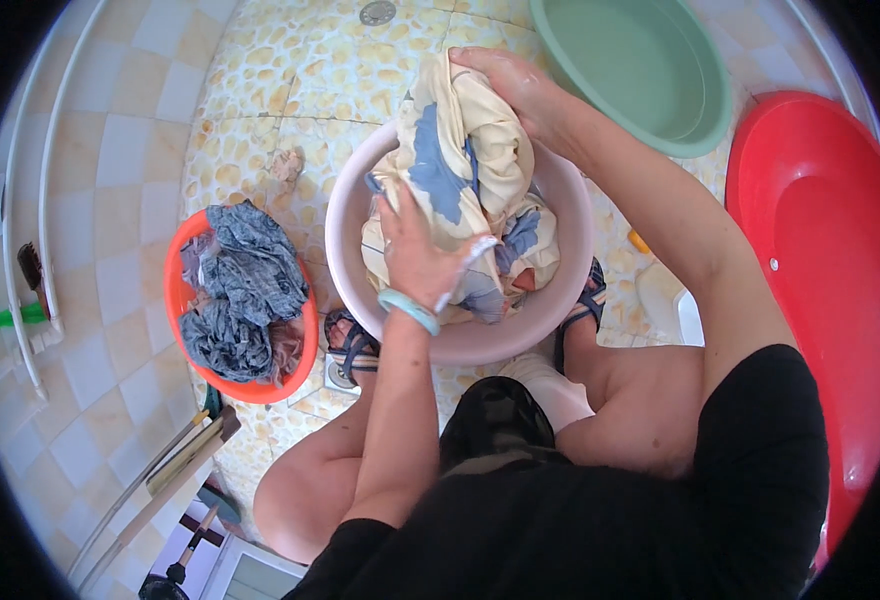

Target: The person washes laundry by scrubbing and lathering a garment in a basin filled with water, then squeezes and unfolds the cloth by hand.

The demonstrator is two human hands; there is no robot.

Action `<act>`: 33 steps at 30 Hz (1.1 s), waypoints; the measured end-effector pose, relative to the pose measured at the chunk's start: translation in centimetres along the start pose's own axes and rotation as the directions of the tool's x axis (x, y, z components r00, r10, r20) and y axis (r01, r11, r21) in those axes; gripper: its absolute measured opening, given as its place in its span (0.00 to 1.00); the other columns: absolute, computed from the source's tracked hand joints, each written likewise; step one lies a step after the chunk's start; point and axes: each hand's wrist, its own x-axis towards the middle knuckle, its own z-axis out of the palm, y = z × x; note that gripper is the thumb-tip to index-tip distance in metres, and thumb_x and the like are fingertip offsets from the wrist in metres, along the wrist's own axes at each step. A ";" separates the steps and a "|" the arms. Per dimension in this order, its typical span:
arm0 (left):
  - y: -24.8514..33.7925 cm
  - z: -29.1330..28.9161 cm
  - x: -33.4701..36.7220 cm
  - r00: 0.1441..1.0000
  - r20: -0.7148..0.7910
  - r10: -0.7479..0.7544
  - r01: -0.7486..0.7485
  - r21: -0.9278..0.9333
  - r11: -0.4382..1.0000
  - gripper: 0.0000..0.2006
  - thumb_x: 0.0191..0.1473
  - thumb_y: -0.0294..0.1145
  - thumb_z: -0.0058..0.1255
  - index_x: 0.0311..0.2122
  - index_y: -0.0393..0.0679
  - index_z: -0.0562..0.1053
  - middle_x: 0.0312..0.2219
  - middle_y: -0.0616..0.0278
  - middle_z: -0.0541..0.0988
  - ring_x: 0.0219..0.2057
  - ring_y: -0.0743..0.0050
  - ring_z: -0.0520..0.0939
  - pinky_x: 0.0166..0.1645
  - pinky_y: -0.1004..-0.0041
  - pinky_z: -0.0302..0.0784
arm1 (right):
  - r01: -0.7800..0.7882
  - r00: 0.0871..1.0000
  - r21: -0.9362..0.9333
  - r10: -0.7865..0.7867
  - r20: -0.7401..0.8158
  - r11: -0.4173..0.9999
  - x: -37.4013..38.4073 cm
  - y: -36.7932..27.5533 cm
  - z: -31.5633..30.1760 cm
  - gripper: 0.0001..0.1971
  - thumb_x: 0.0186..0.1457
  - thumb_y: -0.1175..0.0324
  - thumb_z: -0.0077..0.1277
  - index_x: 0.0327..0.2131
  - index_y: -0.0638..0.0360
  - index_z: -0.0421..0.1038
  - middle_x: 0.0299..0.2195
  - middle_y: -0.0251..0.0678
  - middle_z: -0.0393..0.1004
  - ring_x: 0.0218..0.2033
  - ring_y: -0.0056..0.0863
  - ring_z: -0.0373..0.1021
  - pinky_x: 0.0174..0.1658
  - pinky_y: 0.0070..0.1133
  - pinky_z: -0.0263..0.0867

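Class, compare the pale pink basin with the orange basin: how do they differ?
The pale pink basin looks larger than the orange basin. The pale pink basin stands centrally; the orange basin stands to its left. The pale pink basin holds cream cloth, touched by the left hand and right hand; the orange basin holds mostly grey-blue cloth, untouched. Both stand on the patterned floor.

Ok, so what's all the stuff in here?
Wash basin: one, pale pink, centre
Patterned cloth: one bundle, cream and blue, in it
Oval basin: one, orange, left
Laundry: one heap, mostly grey-blue, inside that
Tub: one, green, top right
Bathtub: one, red, far right
Brush: one, dark, far left
Sandals: two, dark striped, beside wash basin
Bangle: one, pale green, left wrist
Shirt: one, black, bottom
Left hand: one, bare, on cloth
Right hand: one, bare, on cloth
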 end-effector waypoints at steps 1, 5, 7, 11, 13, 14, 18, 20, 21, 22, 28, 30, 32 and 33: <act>0.3 -0.1 0.0 1.000 -0.005 0.000 0.000 -0.002 1.000 0.39 0.43 0.42 0.55 0.56 0.33 0.51 0.55 0.38 0.53 0.57 0.44 0.55 0.57 0.62 0.55 | 0.001 1.000 -0.005 -0.001 0.002 1.000 -0.1 -0.1 0.1 0.11 0.55 0.64 0.42 0.33 0.63 0.68 0.29 0.37 0.71 0.29 0.26 0.69 0.35 0.24 0.67; -3.1 0.6 0.7 0.992 -0.100 0.075 -0.061 0.135 0.989 0.22 0.44 0.35 0.49 0.44 0.34 0.68 0.52 0.27 0.53 0.55 0.39 0.57 0.57 0.59 0.55 | 0.093 0.994 -0.192 -0.082 0.066 0.977 -0.2 -1.1 -1.5 0.12 0.53 0.63 0.45 0.34 0.63 0.68 0.29 0.36 0.71 0.30 0.24 0.69 0.34 0.22 0.67; -5.6 -0.3 1.4 0.978 -0.165 -0.123 0.098 -0.155 0.983 0.16 0.46 0.30 0.43 0.39 0.32 0.70 0.47 0.33 0.63 0.50 0.48 0.66 0.53 0.60 0.63 | 0.159 0.987 -0.305 -0.143 0.074 0.939 -0.2 -1.9 -2.7 0.12 0.53 0.63 0.46 0.34 0.63 0.68 0.29 0.35 0.71 0.30 0.23 0.69 0.34 0.21 0.67; -4.4 -3.0 2.1 0.721 0.140 -0.679 0.200 -0.980 0.011 0.05 0.44 0.29 0.39 0.23 0.40 0.67 0.27 0.60 0.72 0.31 0.70 0.73 0.40 0.73 0.69 | 0.031 0.999 -0.354 -0.022 0.028 0.935 -0.5 -2.8 -4.7 0.11 0.52 0.64 0.47 0.35 0.61 0.70 0.30 0.33 0.72 0.30 0.18 0.69 0.33 0.17 0.68; -5.2 -2.8 1.8 0.732 0.034 -0.681 0.153 -0.981 0.115 0.05 0.44 0.29 0.39 0.21 0.42 0.65 0.24 0.63 0.70 0.29 0.71 0.73 0.39 0.73 0.69 | 0.045 0.995 -0.365 -0.009 0.099 0.930 -0.4 -2.6 -4.9 0.12 0.52 0.62 0.48 0.35 0.60 0.70 0.31 0.32 0.72 0.29 0.18 0.69 0.33 0.16 0.68; -4.9 -2.9 1.8 0.730 0.033 -0.682 0.154 -0.981 0.118 0.05 0.44 0.29 0.39 0.21 0.42 0.65 0.24 0.63 0.70 0.29 0.71 0.73 0.39 0.73 0.69 | 0.043 0.995 -0.362 -0.007 0.100 0.931 -0.5 -2.5 -4.8 0.12 0.52 0.62 0.48 0.35 0.60 0.70 0.31 0.32 0.72 0.29 0.18 0.69 0.33 0.16 0.68; -3.6 -2.8 1.9 0.720 0.068 -0.691 0.166 -0.983 0.076 0.04 0.44 0.30 0.38 0.22 0.43 0.64 0.23 0.64 0.69 0.28 0.72 0.72 0.38 0.74 0.69 | -0.010 0.994 -0.465 0.058 0.088 0.885 -1.7 -3.0 -4.5 0.16 0.51 0.58 0.48 0.38 0.59 0.70 0.33 0.33 0.72 0.33 0.19 0.70 0.35 0.17 0.68; -4.5 -2.8 1.9 0.701 0.048 -0.711 0.162 -0.982 0.093 0.04 0.44 0.30 0.38 0.22 0.43 0.64 0.23 0.64 0.68 0.28 0.73 0.71 0.38 0.74 0.69 | -0.040 0.993 -0.533 0.095 0.076 0.845 -2.4 -3.4 -3.7 0.19 0.51 0.56 0.48 0.40 0.60 0.69 0.35 0.35 0.72 0.36 0.20 0.69 0.39 0.18 0.67; -6.0 -2.6 1.8 0.703 0.053 -0.709 0.154 -0.985 0.078 0.05 0.45 0.30 0.37 0.24 0.42 0.65 0.25 0.62 0.70 0.30 0.70 0.73 0.40 0.73 0.69 | -0.013 0.982 -0.677 0.136 0.130 0.736 -2.6 -3.5 -3.4 0.23 0.49 0.55 0.50 0.44 0.60 0.66 0.39 0.37 0.70 0.40 0.23 0.68 0.43 0.19 0.64; -5.7 -2.8 2.0 0.708 0.066 -0.703 0.150 -0.987 0.058 0.07 0.45 0.31 0.37 0.26 0.40 0.66 0.26 0.60 0.72 0.31 0.68 0.74 0.41 0.72 0.70 | 0.023 0.969 -0.797 0.184 0.167 0.603 -3.0 -3.4 -3.3 0.28 0.47 0.54 0.51 0.48 0.61 0.63 0.43 0.38 0.68 0.43 0.25 0.66 0.47 0.20 0.62; -5.4 -4.1 2.0 0.812 0.223 -0.540 0.118 -0.968 -0.223 0.16 0.44 0.34 0.34 0.34 0.35 0.69 0.35 0.49 0.75 0.39 0.54 0.75 0.49 0.62 0.68 | 0.255 0.944 -0.944 0.263 0.198 -0.207 -5.0 -1.2 -2.8 0.35 0.39 0.60 0.55 0.53 0.59 0.56 0.48 0.45 0.63 0.46 0.39 0.64 0.50 0.26 0.59; -6.4 -4.0 1.9 0.854 0.223 -0.471 0.089 -0.953 -0.291 0.17 0.43 0.33 0.34 0.35 0.34 0.69 0.35 0.49 0.75 0.39 0.53 0.75 0.50 0.59 0.67 | 0.195 0.956 -0.924 0.272 0.105 -0.328 -5.1 -1.2 -2.7 0.31 0.41 0.63 0.52 0.51 0.59 0.58 0.46 0.45 0.65 0.44 0.39 0.65 0.49 0.27 0.60; -7.5 -3.6 1.8 0.851 0.230 -0.473 0.084 -0.947 -0.310 0.17 0.43 0.33 0.34 0.36 0.34 0.69 0.36 0.49 0.75 0.39 0.53 0.75 0.50 0.59 0.67 | 0.086 0.960 -0.975 0.279 0.027 -0.203 -4.4 -1.6 -2.8 0.24 0.41 0.68 0.47 0.46 0.60 0.62 0.40 0.42 0.69 0.40 0.33 0.67 0.46 0.25 0.61; -7.9 -3.5 1.8 0.847 0.239 -0.475 0.081 -0.941 -0.330 0.18 0.43 0.33 0.33 0.37 0.33 0.69 0.36 0.49 0.75 0.39 0.53 0.75 0.50 0.59 0.67 | 0.089 0.961 -0.975 0.276 0.030 -0.205 -4.4 -2.0 -3.0 0.24 0.41 0.68 0.47 0.46 0.60 0.62 0.40 0.42 0.69 0.40 0.33 0.67 0.46 0.25 0.61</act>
